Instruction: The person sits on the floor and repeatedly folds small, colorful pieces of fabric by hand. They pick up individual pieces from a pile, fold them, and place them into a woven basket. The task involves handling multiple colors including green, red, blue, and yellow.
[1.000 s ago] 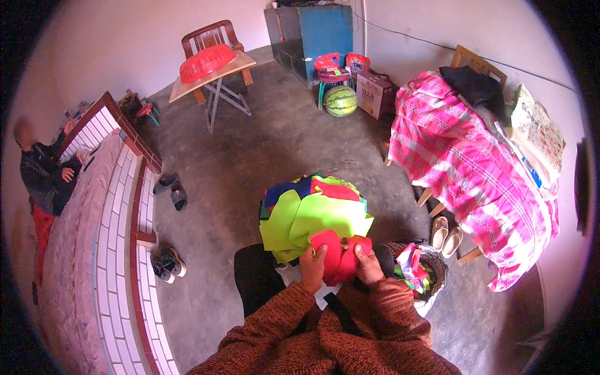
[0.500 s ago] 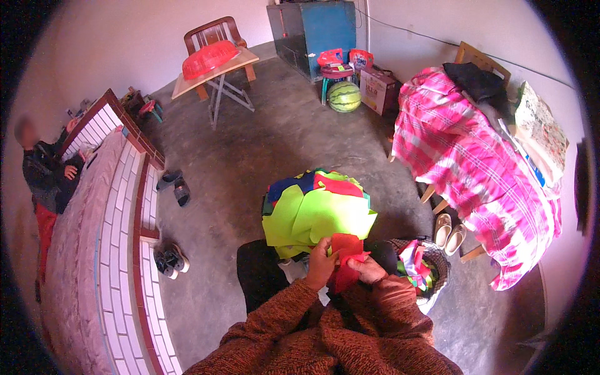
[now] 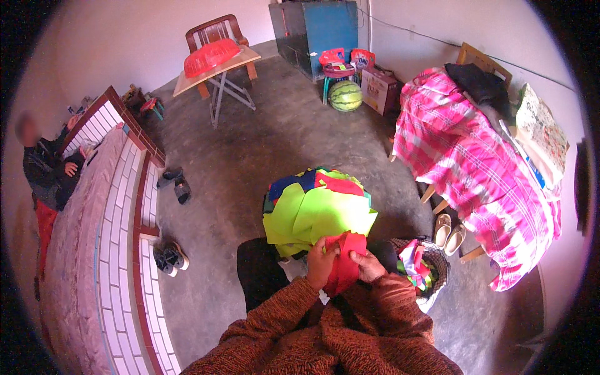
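A tiled, raised platform [image 3: 119, 250] with red edging fills the view from nine to seven o'clock, a pale mat along its top, and a person in dark clothes [image 3: 47, 169] sits at its far side near nine o'clock. At three o'clock stands a bed under a pink plaid blanket [image 3: 481, 175], with dark clothing and a patterned pillow heaped at its far end. A blue metal cabinet [image 3: 315, 28] stands at twelve o'clock against the wall. Near eleven o'clock a folding table [image 3: 215, 69] carries an upturned red basin [image 3: 209, 55], with a wooden chair [image 3: 212, 28] just behind it. A striped watermelon [image 3: 345, 95] lies on the floor at one o'clock, beside a stool and a cardboard box.

Just above centre sits a pile of fabric pieces [image 3: 315, 209], mostly neon yellow-green with red, blue and orange showing. Touching its near edge, at six o'clock from it, a red cloth [image 3: 344, 265] hangs folded between both hands. The left hand [image 3: 322, 259] grips the cloth's left side, fingers curled narrow around it; the right hand [image 3: 367, 265] pinches its right side, thumb on top. Rust-brown knitted sleeves rise from the lower edge. A basket of coloured scraps [image 3: 422, 269] stands just beside the right hand at four o'clock. Pale slippers [image 3: 449, 230] lie under the bed; dark shoes [image 3: 167, 257] rest by the platform
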